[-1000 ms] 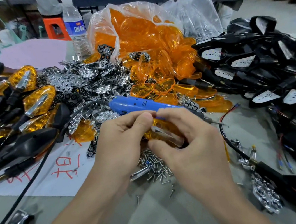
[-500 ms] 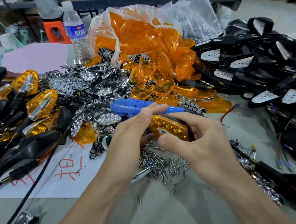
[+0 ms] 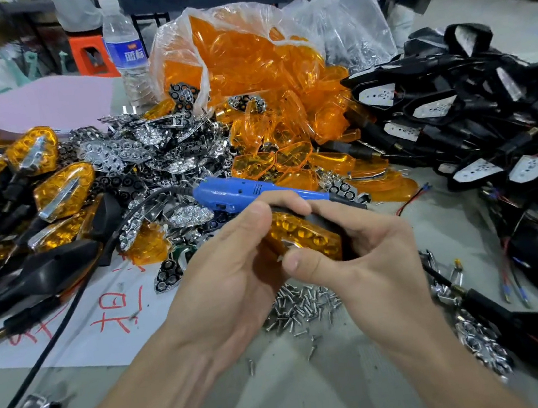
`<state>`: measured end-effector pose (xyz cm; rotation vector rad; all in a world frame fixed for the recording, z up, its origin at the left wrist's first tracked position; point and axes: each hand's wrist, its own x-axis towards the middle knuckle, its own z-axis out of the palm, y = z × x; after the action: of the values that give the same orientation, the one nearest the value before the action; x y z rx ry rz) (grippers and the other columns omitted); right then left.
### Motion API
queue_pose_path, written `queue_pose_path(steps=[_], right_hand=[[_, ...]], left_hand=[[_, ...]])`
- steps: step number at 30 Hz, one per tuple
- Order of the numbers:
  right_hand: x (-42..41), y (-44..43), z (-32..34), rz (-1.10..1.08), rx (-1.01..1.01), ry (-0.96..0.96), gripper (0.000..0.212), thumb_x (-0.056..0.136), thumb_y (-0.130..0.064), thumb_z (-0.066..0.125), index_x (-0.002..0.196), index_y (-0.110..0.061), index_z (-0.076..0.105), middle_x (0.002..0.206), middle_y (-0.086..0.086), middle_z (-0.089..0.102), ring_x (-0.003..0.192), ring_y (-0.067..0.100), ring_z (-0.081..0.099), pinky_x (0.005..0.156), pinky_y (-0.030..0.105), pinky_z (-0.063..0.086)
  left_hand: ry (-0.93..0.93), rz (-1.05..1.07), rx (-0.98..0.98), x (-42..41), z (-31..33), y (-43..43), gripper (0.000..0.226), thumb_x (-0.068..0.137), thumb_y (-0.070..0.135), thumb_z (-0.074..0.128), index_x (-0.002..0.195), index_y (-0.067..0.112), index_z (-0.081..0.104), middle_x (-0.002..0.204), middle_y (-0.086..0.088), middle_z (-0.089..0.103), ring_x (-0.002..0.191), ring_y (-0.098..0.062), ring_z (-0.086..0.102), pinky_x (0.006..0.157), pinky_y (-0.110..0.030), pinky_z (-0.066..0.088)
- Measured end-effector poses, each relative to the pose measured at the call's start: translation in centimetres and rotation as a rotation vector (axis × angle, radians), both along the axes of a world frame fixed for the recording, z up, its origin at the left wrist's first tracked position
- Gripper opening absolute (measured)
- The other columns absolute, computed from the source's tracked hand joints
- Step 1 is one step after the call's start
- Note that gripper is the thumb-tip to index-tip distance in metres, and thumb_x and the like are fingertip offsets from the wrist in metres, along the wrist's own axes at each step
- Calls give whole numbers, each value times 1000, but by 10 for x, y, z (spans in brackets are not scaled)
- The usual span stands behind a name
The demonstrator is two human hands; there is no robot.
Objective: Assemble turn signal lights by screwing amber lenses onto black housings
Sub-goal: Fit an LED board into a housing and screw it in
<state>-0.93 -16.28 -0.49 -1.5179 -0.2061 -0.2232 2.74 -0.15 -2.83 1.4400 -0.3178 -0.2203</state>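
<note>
Both hands are clamped on one turn signal light (image 3: 309, 234), held just above the screw pile (image 3: 305, 305), mid-tabletop toward the near edge. The left hand (image 3: 232, 277) grips its left end with the forefinger hooked over the black housing (image 3: 326, 218). The right hand (image 3: 370, 259) has its thumb on the lower edge of the amber lens (image 3: 298, 230) and its fingers behind.

The lens looks seated, so the step is likely fixing it. Keep the thumb pressing it flush, check the seam all round, and drive the screw straight so the plastic doesn't crack. The blue screwdriver (image 3: 242, 192) lies untouched just behind the hands. I cannot tell whether the left fingers already pinch a screw.

A second ago the hands closed over the light and hid most of the lens; now its amber face shows to the camera, while the screwdriver has not moved
</note>
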Motion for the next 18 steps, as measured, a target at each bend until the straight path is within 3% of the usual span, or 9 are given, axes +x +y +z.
queue_pose_path(steps=[4,6,9,13,16,18], right_hand=[[2,4,2,20,25,-42,38,74,-9,85,107,-27,82,95,-3,79,86,11,71,79,31,58],[3,7,4,11,68,-49,37,74,-9,84,104,-31,82,97,0,80,88,13,73,80,30,59],[1,7,5,53,158,-69,35,76,-7,82,101,-30,83,95,2,80,87,12,73,78,28,59],[-2,2,2,63,232,-29,37,72,-5,83,103,-25,84,97,2,80,88,11,73,76,23,57],[-3,0,2,80,194,10,33,75,-7,81,104,-20,84,89,-1,78,76,5,69,64,14,53],[1,-4,4,102,105,73,30,78,-12,79,108,-16,81,89,1,77,75,5,67,64,16,52]], left_hand=[[-24,21,-37,2,-6,0,46,112,43,40,115,7,69,103,10,77,93,-2,73,75,-15,56],[12,11,-106,-1,-1,-3,45,114,32,38,127,-4,62,104,10,78,96,-3,74,76,-15,57],[-26,53,-113,-7,13,-8,34,109,21,45,134,5,61,109,14,78,101,0,73,78,-13,56],[-160,83,-55,-17,20,-17,23,99,24,51,115,27,68,99,23,77,95,9,70,75,-7,53],[-161,104,-52,-21,20,-20,26,105,13,48,115,27,67,97,23,77,93,9,70,74,-7,52],[-147,102,-22,-19,22,-18,27,107,10,47,115,26,68,97,21,77,93,8,71,74,-8,53]])
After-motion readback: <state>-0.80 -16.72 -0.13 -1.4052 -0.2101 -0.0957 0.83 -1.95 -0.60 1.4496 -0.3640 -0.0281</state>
